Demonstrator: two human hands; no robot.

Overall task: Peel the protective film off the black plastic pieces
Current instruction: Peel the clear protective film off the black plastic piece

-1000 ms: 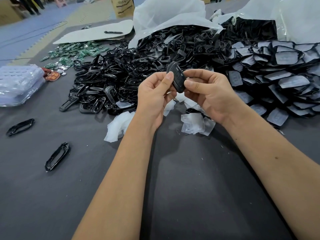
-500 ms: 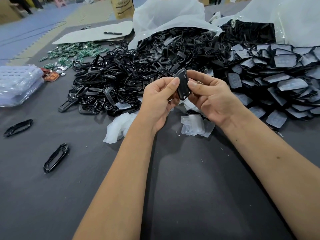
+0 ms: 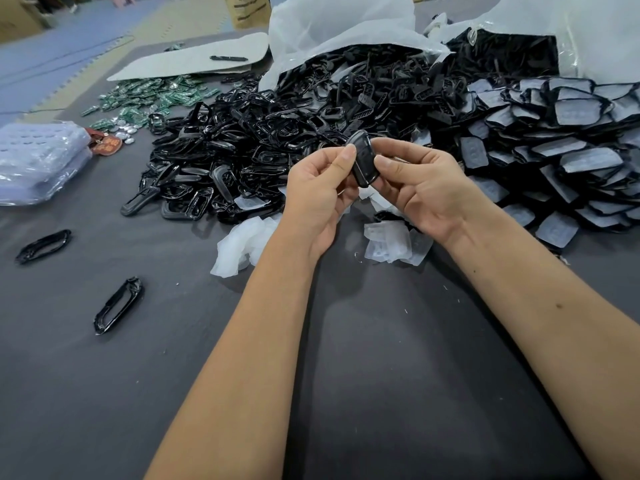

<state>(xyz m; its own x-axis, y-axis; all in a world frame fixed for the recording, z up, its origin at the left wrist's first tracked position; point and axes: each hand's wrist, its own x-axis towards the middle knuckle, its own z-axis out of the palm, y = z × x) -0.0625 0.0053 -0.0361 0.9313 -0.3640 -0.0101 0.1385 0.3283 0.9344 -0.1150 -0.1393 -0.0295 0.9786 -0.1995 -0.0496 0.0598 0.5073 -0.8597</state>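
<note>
Both my hands hold one small black plastic piece (image 3: 363, 160) upright above the grey table. My left hand (image 3: 317, 192) pinches its left edge with thumb and fingers. My right hand (image 3: 420, 185) grips its right side, thumb on the front. A pile of film-covered black pieces (image 3: 568, 157) lies to the right. A heap of black frames (image 3: 242, 157) lies behind my left hand. Peeled white film scraps (image 3: 391, 242) and more film scraps (image 3: 239, 245) lie under my hands.
Two loose black frames, one (image 3: 117, 304) and another (image 3: 43, 245), lie on the grey table (image 3: 381, 375) at the left. Clear plastic trays (image 3: 38, 161) sit at the far left. Green circuit boards (image 3: 152, 98) and white bags (image 3: 346, 26) lie at the back.
The black piece has turned a little in my fingers and both hands have shifted slightly to the right. My grip on it is the same.
</note>
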